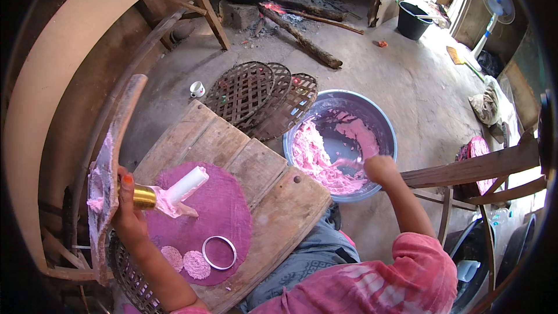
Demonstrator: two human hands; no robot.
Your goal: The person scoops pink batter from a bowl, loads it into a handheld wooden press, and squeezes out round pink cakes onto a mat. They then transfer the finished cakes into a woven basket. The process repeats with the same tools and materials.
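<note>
My left hand [129,209] grips a tool with a gold metal sleeve [143,196] and a white cylindrical end [187,184], smeared with pink dough, held over a round purple cloth [224,209] on a wooden board [256,168]. On the cloth lie a metal ring [219,252] and two flat pink dough discs [186,261]. My right hand [379,168] reaches into a large metal basin [381,122] of pink dough [311,154] and holds a spoon [349,163] in it.
Round woven bamboo trays [261,96] lie behind the board, with a small white cup [197,88] beside them. A dough-smeared wooden paddle [107,163] stands at left. Logs at a fireplace [302,35], a dark bucket [414,20] and a fan [497,3] are at the back.
</note>
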